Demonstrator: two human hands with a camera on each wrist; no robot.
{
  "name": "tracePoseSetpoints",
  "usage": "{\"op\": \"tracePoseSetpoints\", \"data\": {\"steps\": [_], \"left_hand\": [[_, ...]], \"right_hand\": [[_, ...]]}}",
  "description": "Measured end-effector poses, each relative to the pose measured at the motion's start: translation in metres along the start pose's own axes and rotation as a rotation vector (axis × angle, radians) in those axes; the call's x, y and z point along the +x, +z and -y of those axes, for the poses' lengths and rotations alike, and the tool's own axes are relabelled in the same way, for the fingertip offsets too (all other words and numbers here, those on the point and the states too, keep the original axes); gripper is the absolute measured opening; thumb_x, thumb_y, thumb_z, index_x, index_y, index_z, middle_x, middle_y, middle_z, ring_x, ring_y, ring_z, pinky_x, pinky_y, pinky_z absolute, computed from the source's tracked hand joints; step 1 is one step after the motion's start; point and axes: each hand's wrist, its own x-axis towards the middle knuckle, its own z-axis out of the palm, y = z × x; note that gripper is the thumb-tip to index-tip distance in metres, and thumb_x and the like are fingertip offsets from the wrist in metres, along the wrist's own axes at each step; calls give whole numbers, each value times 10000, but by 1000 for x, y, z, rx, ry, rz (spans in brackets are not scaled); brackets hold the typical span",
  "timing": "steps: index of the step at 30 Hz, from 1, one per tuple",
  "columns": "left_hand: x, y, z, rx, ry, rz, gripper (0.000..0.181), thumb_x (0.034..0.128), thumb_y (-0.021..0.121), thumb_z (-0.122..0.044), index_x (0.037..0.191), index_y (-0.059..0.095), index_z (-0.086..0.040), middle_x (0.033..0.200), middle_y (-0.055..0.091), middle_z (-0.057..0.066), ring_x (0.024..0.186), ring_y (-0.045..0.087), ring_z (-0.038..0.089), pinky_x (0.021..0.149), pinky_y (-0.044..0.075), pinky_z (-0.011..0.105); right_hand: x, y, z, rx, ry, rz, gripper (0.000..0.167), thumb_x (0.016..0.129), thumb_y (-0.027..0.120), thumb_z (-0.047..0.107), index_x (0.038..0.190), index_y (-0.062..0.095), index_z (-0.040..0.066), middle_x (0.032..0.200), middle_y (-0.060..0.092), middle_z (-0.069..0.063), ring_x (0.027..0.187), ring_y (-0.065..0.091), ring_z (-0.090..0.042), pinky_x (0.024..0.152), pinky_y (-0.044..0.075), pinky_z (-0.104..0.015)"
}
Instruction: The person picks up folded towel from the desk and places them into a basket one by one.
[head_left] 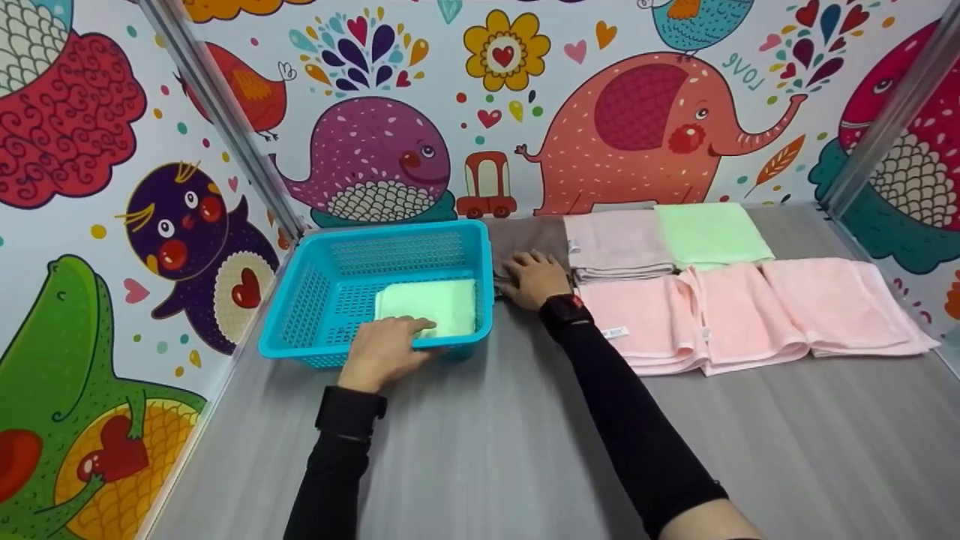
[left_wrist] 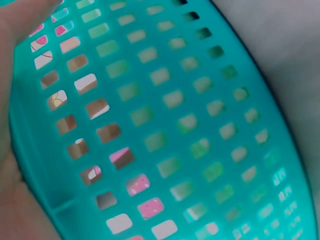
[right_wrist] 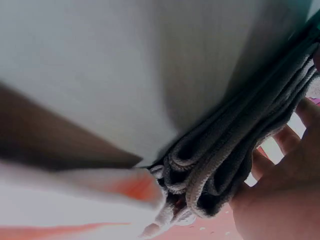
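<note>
My left hand (head_left: 384,352) grips the front rim of a turquoise plastic basket (head_left: 300,300), its fingers over the edge. Inside the basket, at its right side, lies a folded pale green towel (head_left: 442,300). In the left wrist view the basket's slotted wall (left_wrist: 165,120) fills most of the picture, with part of the hand at the left. My right hand (head_left: 536,281) rests with spread fingers on a folded dark grey-brown towel (head_left: 529,231) beside the basket. The right wrist view shows that towel's stacked folds (right_wrist: 215,160) next to the hand; some fingers are partly hidden.
Right of the dark towel lie a folded light grey-mauve towel (head_left: 619,240) and a light green towel (head_left: 712,232). Several pink towels (head_left: 750,315) overlap in front of them. Patterned wall panels (head_left: 502,112) border the grey table (head_left: 465,450) at the back and sides.
</note>
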Motion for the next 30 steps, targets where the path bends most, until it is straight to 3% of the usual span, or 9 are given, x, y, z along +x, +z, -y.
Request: {"op": "tracePoseSetpoints", "data": {"steps": [7,14,30], "left_hand": [[1,-2,2,1,-7,4,456,892,759,-510,1282,749,-274,1239,760,28,1097,723,264,854,570,481],[1,-4,4,-4,25,14,437,902,753,-482,1280,750,-262,1210,769,34,1049,734,248,805,569,459],[2,-1,7,-23,53,4,456,909,751,-488,1285,744,-231,1194,770,47,1025,736,253,796,569,467]], "right_hand": [[-20,3,15,-26,-17,-24,577,1021,602,480,1499,561,160,1547,521,-121,1473,419,-391,1212,313,-584],[-57,3,29,-8,-47,-80,553,1016,612,479,1452,604,139,1492,563,-136,1418,469,-419,1166,360,-612],[-137,0,42,-132,-129,-37,637,994,588,574,1490,575,174,1528,545,-123,1387,502,-425,1087,427,-623]]}}
